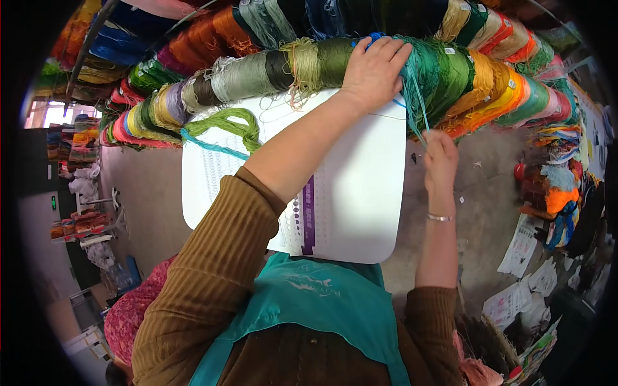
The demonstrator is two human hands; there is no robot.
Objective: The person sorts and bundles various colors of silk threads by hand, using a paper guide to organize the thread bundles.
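Observation:
My left hand (376,72) lies over the row of hanging thread skeins, its fingers stretched across the top beside a dark green skein (335,62). A bit of blue thread (369,40) shows by its fingertips; what is under the palm is hidden. Lower and to the right, my right hand (440,157) is closed on teal thread strands (421,96), which run taut down from the teal-green skeins (444,80). On the white board (360,193) below lie a loose looped green skein (235,122) and a turquoise strand (212,146), partly behind my left forearm.
More skeins in orange (492,83), grey-green (248,77) and other colours hang along the same rail, with another row behind. Coloured thread bundles (559,186) and paper sheets (518,244) are at the right. A person in a pink patterned garment (138,315) is at lower left.

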